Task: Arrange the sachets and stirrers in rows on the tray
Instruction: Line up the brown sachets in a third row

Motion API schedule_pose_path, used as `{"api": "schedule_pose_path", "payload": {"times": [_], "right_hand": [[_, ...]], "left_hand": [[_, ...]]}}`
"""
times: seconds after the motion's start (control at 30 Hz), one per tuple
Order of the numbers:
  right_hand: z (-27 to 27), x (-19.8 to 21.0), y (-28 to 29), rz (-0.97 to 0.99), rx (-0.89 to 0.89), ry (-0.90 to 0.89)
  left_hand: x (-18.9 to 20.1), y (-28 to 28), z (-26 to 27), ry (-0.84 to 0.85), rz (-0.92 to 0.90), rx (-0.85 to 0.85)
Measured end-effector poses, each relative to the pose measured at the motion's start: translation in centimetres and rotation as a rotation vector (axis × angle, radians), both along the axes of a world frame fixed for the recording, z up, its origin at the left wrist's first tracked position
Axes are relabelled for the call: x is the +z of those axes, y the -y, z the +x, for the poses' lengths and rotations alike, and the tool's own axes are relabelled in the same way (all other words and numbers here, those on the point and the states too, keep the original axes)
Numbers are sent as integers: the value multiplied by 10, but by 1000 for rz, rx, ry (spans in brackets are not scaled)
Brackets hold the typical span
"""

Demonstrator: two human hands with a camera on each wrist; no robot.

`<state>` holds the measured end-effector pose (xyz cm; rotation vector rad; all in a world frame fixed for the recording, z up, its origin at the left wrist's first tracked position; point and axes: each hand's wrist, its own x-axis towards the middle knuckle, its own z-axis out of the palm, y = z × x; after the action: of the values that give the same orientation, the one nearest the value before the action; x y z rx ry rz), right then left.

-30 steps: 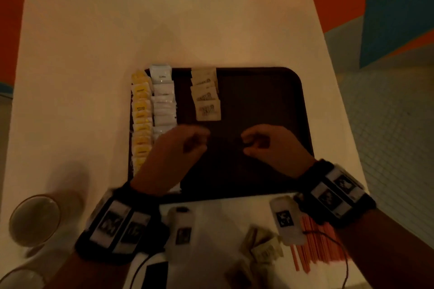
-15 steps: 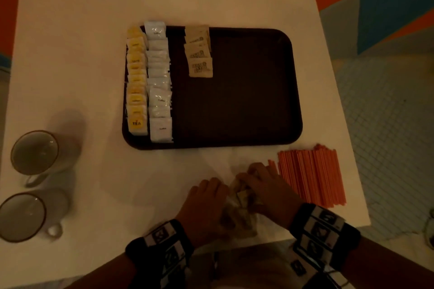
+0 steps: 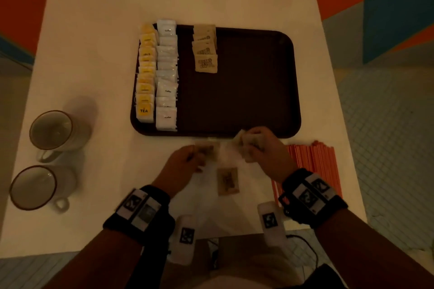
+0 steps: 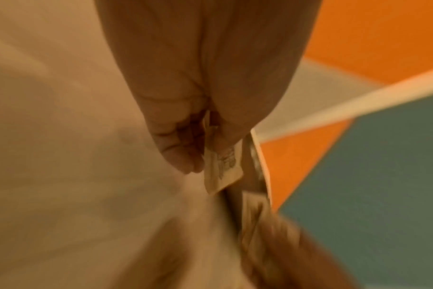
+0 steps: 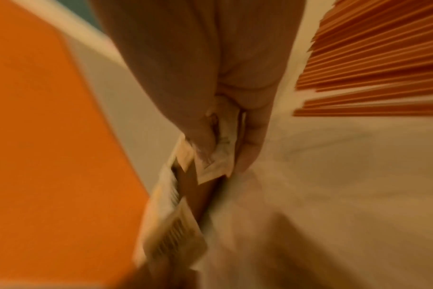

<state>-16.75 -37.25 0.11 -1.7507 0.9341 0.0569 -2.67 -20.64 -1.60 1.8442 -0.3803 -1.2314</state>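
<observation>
We see the left hand (image 3: pixel 185 164) pinching one brown sachet (image 3: pixel 206 150) over the white desk (image 3: pixel 94 30), just in front of the dark tray (image 3: pixel 246 101). The right hand (image 3: pixel 263 150) grips a small bunch of brown sachets (image 3: pixel 244 139) at the tray's near edge, beside the orange stirrers (image 3: pixel 314 162). One more brown packet (image 3: pixel 227 180) lies flat on the desk between our hands, and the tray already holds a yellow tea row (image 3: pixel 146 73), a white coffee row (image 3: pixel 166 75) and a short brown row (image 3: pixel 204 48).

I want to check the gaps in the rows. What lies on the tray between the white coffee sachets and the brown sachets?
Only bare tray separates the white coffee sachets and brown sachets, seen in the head view.
</observation>
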Motion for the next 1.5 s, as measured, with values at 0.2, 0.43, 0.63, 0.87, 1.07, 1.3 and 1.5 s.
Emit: {"api": "schedule_pose_path", "payload": {"times": [0.2, 0.43, 0.63, 0.87, 1.07, 1.3, 1.5], "right_hand": [[19, 69, 9, 261, -198, 294], [38, 113, 2, 339, -124, 416], [54, 118, -7, 237, -56, 410], [62, 124, -13, 149, 80, 362], [57, 127, -11, 25, 94, 319], [63, 130, -7, -19, 181, 285], [69, 115, -16, -12, 105, 321]], "left_hand": [[49, 11, 24, 9, -202, 230], [95, 13, 34, 107, -406, 238], [109, 20, 24, -41, -489, 235], [114, 37, 10, -531, -629, 289], [113, 38, 19, -568, -629, 387], [106, 33, 25, -485, -465, 301], [101, 41, 11, -538, -569, 237]]}}
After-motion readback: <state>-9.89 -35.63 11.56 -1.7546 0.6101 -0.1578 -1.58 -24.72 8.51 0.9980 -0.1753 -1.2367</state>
